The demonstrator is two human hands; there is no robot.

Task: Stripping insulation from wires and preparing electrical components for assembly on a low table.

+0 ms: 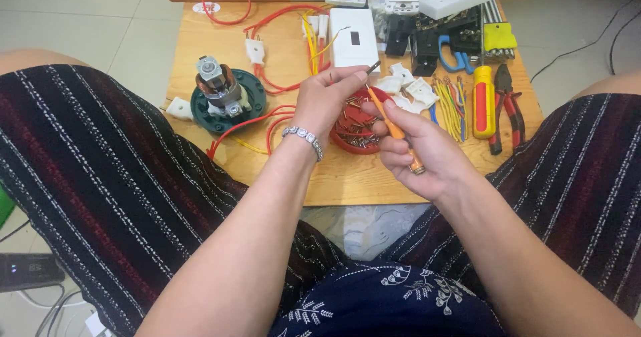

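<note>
My right hand grips a thin orange screwdriver, its tip pointing up toward my left hand. My left hand, with a silver bracelet on the wrist, pinches a small dark metal part between thumb and forefinger just above the screwdriver tip. Both hands hover over a red round dish filled with several small screws. The hands hide much of the dish.
On the low wooden table lie a small motor on a dark green base, red and yellow wires, a white switch box, white plastic pieces, a yellow-red screwdriver, red-handled pliers and blue-handled cutters. My knees flank the table.
</note>
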